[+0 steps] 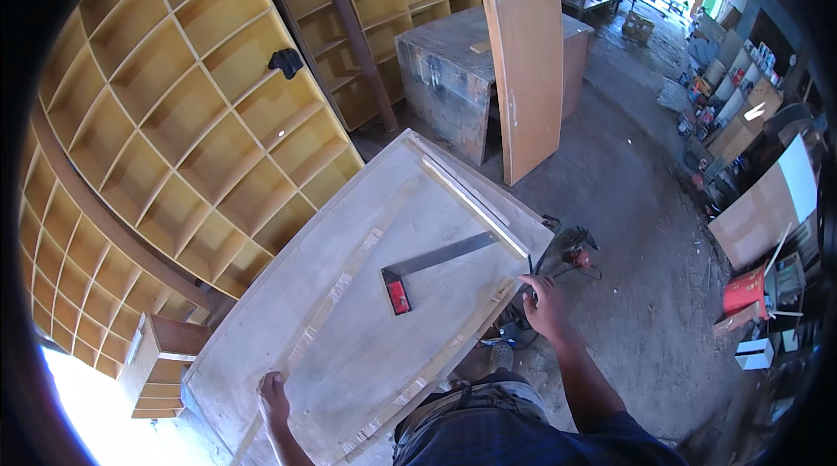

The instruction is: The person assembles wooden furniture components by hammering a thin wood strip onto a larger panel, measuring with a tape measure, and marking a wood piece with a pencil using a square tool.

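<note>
A large pale wooden panel (349, 353) lies at a slant in front of me. Near the lower left, my left hand (274, 398) has its fingers closed round a long thin wooden strip (336, 292) that runs lengthwise over the panel. My right hand (544, 305) is at the panel's right edge, forefinger stretched out and thumb apart, touching near the end of a second strip (453, 344). A try square (449, 255) with a dark blade and a red-marked stock lies between the strips. Across the far end rests a light-coloured batten (475, 207).
Tall yellow cubbyhole shelving (196, 82) stands to the left, with a black cloth (285, 63) on it. Beyond the panel are a worn grey box-like bench (445, 65) and an upright brown board (530, 82). Cables and a tool (575, 248) lie on the floor right; a red bucket (744, 293) stands farther right.
</note>
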The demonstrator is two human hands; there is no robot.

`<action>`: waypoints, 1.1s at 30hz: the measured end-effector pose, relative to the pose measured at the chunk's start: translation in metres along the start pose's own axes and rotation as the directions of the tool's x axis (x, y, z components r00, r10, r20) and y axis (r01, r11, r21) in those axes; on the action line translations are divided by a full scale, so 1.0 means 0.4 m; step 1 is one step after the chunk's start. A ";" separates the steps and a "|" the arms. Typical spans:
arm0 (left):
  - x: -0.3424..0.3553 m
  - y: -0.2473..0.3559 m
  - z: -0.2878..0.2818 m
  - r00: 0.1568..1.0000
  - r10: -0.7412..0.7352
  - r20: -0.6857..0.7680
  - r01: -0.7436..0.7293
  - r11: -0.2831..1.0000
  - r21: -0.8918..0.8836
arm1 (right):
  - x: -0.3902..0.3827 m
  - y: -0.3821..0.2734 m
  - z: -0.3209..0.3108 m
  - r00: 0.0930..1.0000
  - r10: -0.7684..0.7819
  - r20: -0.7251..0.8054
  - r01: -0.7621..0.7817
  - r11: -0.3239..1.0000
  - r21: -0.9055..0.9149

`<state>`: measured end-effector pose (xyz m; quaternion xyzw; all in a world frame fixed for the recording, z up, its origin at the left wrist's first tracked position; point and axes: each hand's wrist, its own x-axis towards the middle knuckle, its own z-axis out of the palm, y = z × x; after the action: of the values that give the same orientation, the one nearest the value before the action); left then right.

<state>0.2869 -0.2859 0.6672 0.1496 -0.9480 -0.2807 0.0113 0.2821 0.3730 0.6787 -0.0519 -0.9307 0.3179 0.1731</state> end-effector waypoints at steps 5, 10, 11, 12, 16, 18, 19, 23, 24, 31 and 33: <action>-0.172 0.074 0.039 0.973 0.217 -0.073 -0.219 0.976 -0.014 | -0.033 -0.103 0.053 0.952 -0.259 0.162 0.234 0.960 0.157; -0.304 0.132 0.076 0.972 0.236 0.017 -0.236 0.972 0.009 | -0.120 -0.194 0.155 0.719 -0.583 0.379 0.474 0.809 0.348; -0.321 0.133 0.084 0.976 0.219 0.001 -0.219 0.976 0.011 | -0.127 -0.191 0.177 0.667 -0.633 0.393 0.527 0.774 0.351; -0.338 0.134 0.087 0.976 0.218 0.019 -0.219 0.975 0.025 | -0.134 -0.189 0.204 0.609 -0.682 0.404 0.578 0.731 0.363; -0.379 0.164 0.080 0.978 0.209 0.004 -0.208 0.974 0.090 | -0.127 -0.169 0.228 0.504 -0.704 0.501 0.650 0.691 0.316; -0.399 0.169 0.070 0.979 0.203 -0.024 -0.199 0.973 0.115 | -0.117 -0.181 0.204 0.477 -0.731 0.488 0.592 0.678 0.436; -0.415 0.166 0.067 0.986 0.168 0.002 -0.167 0.981 0.096 | -0.109 -0.197 0.193 0.442 -0.749 0.494 0.603 0.656 0.454; -0.461 0.159 0.048 0.997 0.076 0.018 -0.077 0.994 0.072 | -0.075 -0.262 0.200 0.378 -0.817 0.435 0.669 0.566 0.482; -0.470 0.146 0.045 0.997 0.072 -0.014 -0.071 0.995 0.077 | -0.072 -0.275 0.210 0.414 -0.815 0.406 0.662 0.576 0.480; -0.410 0.167 0.115 0.999 0.039 -0.027 -0.036 0.992 0.124 | -0.092 -0.242 0.262 0.482 -0.771 0.416 0.594 0.637 0.492; -0.432 0.162 0.119 0.997 0.035 -0.074 -0.024 0.989 0.144 | -0.109 -0.237 0.271 0.484 -0.759 0.435 0.578 0.651 0.493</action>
<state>0.4288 -0.1591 0.6727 0.1466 -0.9667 -0.2058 0.0407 0.2854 0.2267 0.6439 0.4485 -0.8220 0.3504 -0.0195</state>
